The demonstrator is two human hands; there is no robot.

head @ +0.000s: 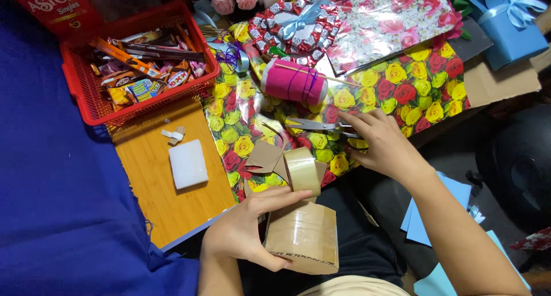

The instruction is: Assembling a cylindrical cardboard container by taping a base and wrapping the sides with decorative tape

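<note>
**Cardboard piece in one hand, other hand going for the scissors**

Biggest thing here: rose-print wrapping paper (396, 84) is lying spread over the far-right part of the bench (155, 198), with a second pink floral sheet (390, 20) overlapping its far edge. To the far left a red basket (86, 101) is sitting full of wrapped snack bars. A pink spool (293, 82) with a thin stick across it is resting on the paper, and a heart-shaped arrangement (293, 23) with a pale blue bow is lying just beyond it.

Nearer in, the left hand (241, 233) is gripping a taped cardboard piece (304, 238) over the lap, fingers curled around its left edge, thumb on the near side. A strip of brown tape (302, 170) is curving up from it toward the far side.

The right hand (381, 144) is lying partly open on the paper, fingers stretching left onto the handle end of the scissors (313, 124). Their long axis is running left-right, blades pointing left, away from that hand. So the right hand is the nearer one by far, with the left well apart and busy.

Can't tell whether the fingers are actually through the handle loops, since the hand is covering them. A small white block (187, 164) is sitting on the bare wood, left of the paper.
</note>
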